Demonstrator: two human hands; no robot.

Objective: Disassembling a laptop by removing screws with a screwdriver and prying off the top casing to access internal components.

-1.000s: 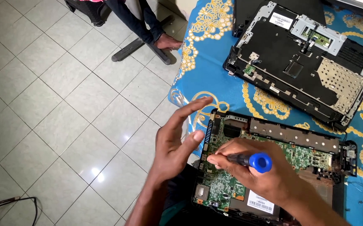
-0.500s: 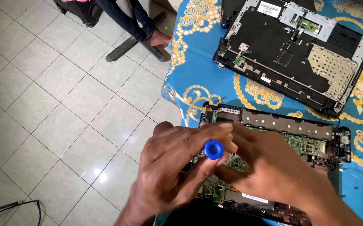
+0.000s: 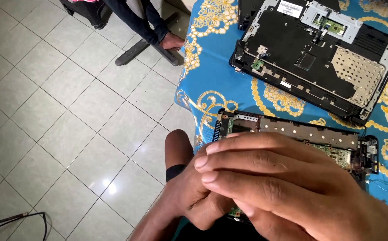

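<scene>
An opened laptop base with a green circuit board [image 3: 292,127] lies at the near edge of a table with a blue and gold patterned cloth [image 3: 216,76]. My right hand [image 3: 283,187] hovers close to the camera and covers most of the board, its fingers straight, together and pointing left. My left hand [image 3: 189,196] is curled beneath those fingers at the board's left corner. The two hands overlap. The blue-capped screwdriver seen earlier is hidden, and I cannot tell which hand has it.
A second dismantled black laptop chassis [image 3: 310,58] lies further back on the table. Another person's bare foot [image 3: 171,42] rests on a chair base [image 3: 144,47] on the tiled floor. My knee [image 3: 178,143] is below the table edge. A thin cable [image 3: 19,218] lies bottom left.
My right hand held the blue-capped screwdriver over the board with my left hand open beside it. Both hands then came together, and the screwdriver is now covered.
</scene>
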